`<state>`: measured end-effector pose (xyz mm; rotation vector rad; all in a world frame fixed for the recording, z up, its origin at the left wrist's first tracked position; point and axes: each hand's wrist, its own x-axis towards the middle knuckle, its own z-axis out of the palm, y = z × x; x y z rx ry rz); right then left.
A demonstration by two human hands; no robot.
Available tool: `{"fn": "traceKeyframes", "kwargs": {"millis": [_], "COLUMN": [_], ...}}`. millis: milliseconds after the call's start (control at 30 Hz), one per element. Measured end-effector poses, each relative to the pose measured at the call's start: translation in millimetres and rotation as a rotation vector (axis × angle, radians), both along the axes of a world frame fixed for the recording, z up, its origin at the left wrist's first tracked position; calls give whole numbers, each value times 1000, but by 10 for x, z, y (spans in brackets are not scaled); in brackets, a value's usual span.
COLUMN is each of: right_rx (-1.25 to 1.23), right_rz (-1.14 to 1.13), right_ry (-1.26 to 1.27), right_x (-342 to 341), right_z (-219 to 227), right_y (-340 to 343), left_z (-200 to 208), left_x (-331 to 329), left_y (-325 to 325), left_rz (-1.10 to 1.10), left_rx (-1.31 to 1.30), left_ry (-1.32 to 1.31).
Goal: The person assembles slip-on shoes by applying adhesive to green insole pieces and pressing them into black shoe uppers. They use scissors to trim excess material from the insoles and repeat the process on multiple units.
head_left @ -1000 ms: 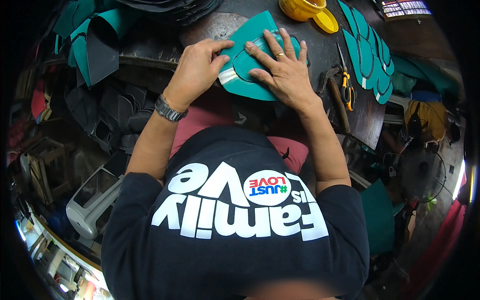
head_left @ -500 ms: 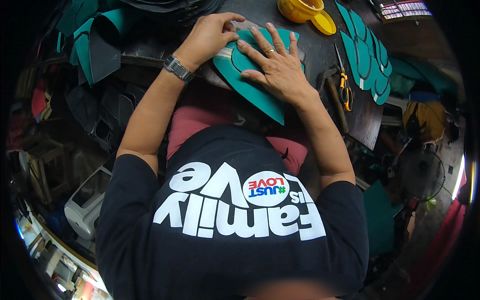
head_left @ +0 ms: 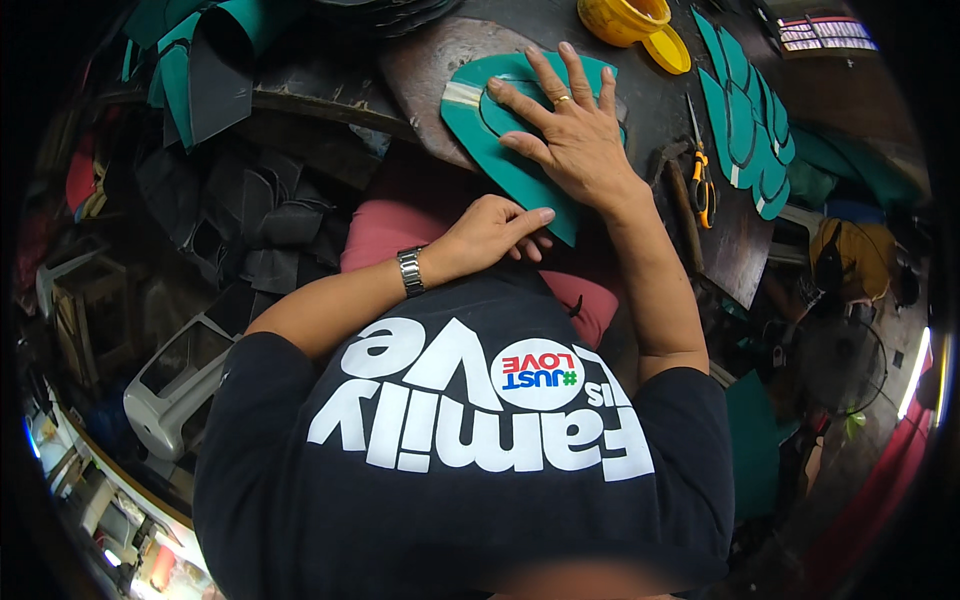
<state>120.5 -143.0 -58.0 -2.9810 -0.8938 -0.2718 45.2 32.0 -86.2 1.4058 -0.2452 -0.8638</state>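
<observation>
A curved green sheet piece (head_left: 497,168), like a shoe-upper part, lies on a worn board (head_left: 415,75) at the table's near edge. A pale strip crosses its left end, and a smaller curved layer rests on top. My right hand (head_left: 580,150) is spread flat on that top layer, fingers apart, a ring on one finger. Lower down, my left hand (head_left: 490,235) pinches the near tip of the green piece, thumb on top and fingers curled beneath. That tip overhangs the table edge above my lap.
Yellow-handled scissors (head_left: 703,188) and a hammer (head_left: 677,195) lie right of my right hand. Beyond are a yellow tub (head_left: 612,22) with its lid (head_left: 668,50) and several overlapping green pieces (head_left: 740,110). Green sheets (head_left: 180,80) hang over the table edge at left.
My left hand has left the far left edge of the green piece and come down to its near tip. My right hand stays spread on top. The view has shifted slightly.
</observation>
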Motion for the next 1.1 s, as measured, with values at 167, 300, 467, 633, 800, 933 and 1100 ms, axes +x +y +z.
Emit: {"fn": "traceKeyframes", "kwargs": {"millis": [167,300,467,633,800,933,1100], "right_rx": [-21,-3,-42,-33,-150,-107,-96], "right_rz": [44,73,105,120,29,-12,-32], "right_ry": [-53,-55,-63,-77,-105,-124,-101], "right_x": [42,105,139,123,177,268,278], "right_z": [47,17,21,2,-29,-112,-173], "right_y": [-8,46,78,146,80,-3,-83], "left_z": [-128,-49,66,140,314,342,286], "left_x": [-37,-159,-245,-123,301,741,1169], "left_y": [228,531,801,885,983,970,907], "left_rz": [51,210,386,570,513,395,252], "left_rx": [-5,-3,-63,145,396,532,633], "left_ry": [80,110,50,-215,-483,-754,-954]}}
